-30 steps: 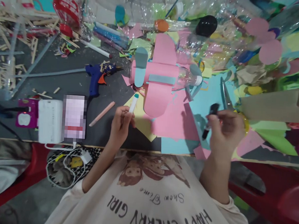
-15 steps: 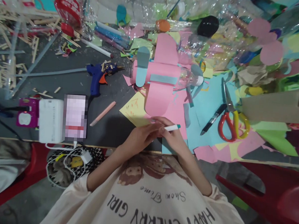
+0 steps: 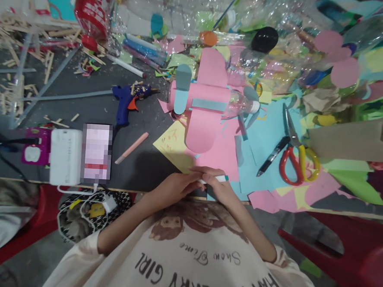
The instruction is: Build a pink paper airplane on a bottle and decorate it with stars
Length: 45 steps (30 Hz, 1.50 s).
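Close to the table's front edge, my left hand and my right hand meet around a white marker with a teal end. The fingers of my right hand are closed on the marker, its teal end sticking out to the right. My left hand's fingertips close about the marker's other end, which is partly hidden. Beyond my hands lies a toy plane made from a clear bottle wrapped in pink paper, with pink wings and blue strips. A yellow paper sheet lies under its near side.
To the left are a blue glue gun, a pink marker, a phone and a white power bank. On the right lie scissors and a black pen on blue paper. Bottles and paper scraps crowd the back.
My hands have drawn back toward my body, with the marker still between them. The marker now lies closer to level. The plane stays in place.
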Available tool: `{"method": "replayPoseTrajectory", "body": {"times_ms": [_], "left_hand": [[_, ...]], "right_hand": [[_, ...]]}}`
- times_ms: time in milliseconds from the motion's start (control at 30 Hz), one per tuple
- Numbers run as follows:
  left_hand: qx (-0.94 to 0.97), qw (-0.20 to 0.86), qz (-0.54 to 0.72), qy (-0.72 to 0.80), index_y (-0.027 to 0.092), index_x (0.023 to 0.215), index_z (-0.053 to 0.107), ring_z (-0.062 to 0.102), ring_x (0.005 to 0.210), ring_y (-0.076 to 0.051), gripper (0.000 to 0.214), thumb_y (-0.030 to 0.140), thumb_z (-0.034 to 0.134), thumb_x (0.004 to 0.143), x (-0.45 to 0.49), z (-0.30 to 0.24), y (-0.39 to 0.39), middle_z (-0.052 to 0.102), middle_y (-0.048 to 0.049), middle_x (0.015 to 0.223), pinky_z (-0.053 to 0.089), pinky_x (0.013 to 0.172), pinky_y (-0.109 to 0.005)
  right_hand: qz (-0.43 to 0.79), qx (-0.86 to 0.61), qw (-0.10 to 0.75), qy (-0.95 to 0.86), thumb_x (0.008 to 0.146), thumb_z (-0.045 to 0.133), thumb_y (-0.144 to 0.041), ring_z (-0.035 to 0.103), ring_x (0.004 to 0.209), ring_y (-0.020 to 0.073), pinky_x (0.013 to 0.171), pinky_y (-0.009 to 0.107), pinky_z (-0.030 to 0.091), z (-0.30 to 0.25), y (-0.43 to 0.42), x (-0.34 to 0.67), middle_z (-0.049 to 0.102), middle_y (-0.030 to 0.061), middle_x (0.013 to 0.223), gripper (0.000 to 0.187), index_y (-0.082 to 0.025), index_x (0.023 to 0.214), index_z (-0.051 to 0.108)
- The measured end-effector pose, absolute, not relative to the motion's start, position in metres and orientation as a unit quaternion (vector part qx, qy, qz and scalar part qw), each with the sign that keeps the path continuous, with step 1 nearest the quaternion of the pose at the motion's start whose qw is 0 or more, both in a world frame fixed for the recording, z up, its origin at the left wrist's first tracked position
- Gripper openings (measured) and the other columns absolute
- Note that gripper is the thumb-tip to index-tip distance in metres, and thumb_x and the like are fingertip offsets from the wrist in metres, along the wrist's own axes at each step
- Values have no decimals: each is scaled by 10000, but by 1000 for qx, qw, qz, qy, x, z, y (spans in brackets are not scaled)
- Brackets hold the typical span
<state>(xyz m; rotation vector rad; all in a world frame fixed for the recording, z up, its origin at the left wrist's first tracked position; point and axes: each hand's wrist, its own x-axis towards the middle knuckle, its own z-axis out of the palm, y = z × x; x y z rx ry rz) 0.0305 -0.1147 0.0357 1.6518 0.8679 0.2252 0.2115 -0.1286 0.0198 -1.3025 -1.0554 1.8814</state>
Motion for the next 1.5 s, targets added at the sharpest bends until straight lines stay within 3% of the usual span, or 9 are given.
{"method": "replayPoseTrajectory", "body": {"times_ms": [200,300,433,733,967,1067,1233,1400,1500], "left_hand": [[697,595,85,390,188,903,582,639,622,-128,247,300,394,1018,25,37,-122,691,-5,745,456,593,-220],[728,551,97,397,205,1051,595,685,696,-153,224,279,387,1015,25,35,-128,728,-24,842,505,630,-243],[782,466,101,401,197,1214,563,727,938,-202,288,202,364,1005,27,37,-134,744,-89,1058,573,792,-315],[770,505,110,374,212,1275,603,744,718,-201,324,264,397,1031,24,34,-138,777,-54,927,520,580,-245],[783,474,104,390,210,1250,600,740,887,-217,332,329,381,1031,13,37,-128,764,-74,1040,561,726,-300],[800,356,149,459,180,1168,614,696,793,-204,346,274,310,1032,-3,39,-115,728,-69,882,543,722,-308],[764,140,225,589,185,1135,642,677,887,-242,321,304,368,1019,-47,38,-77,722,-91,938,529,865,-396],[718,79,227,653,262,1249,627,526,1327,-336,312,365,539,968,-64,38,-53,600,-129,1382,367,1150,-525],[743,105,242,615,230,1279,623,536,1325,-312,342,357,484,993,-45,34,-55,586,-142,1408,408,1130,-498]], "right_hand": [[703,-483,316,-415,816,593,-432,721,794,215,761,347,604,20,-136,209,811,28,885,334,-252,981,821],[682,-491,328,-432,843,606,-479,751,895,243,910,405,602,23,-137,209,821,38,921,326,-255,929,829],[658,-489,345,-457,896,571,-572,764,876,269,892,435,619,28,-137,212,816,51,842,402,-263,870,827],[651,-494,344,-463,899,564,-491,766,934,270,955,431,604,25,-146,217,823,54,940,359,-256,981,822],[645,-493,364,-457,910,555,-601,731,733,226,784,396,626,26,-146,223,807,59,849,440,-261,1027,809],[629,-491,444,-408,882,571,-644,662,559,182,551,329,572,20,-147,232,772,25,719,475,-278,1087,793],[508,-551,568,-340,805,629,-627,656,501,197,465,340,527,22,-144,243,740,36,629,428,-246,878,810],[378,-578,644,-329,819,661,-490,650,547,171,508,319,519,20,-140,247,732,18,708,281,-244,909,765],[284,-600,660,-352,873,618,-481,704,748,194,722,387,582,13,-138,248,724,20,847,281,-263,1019,720]]}}
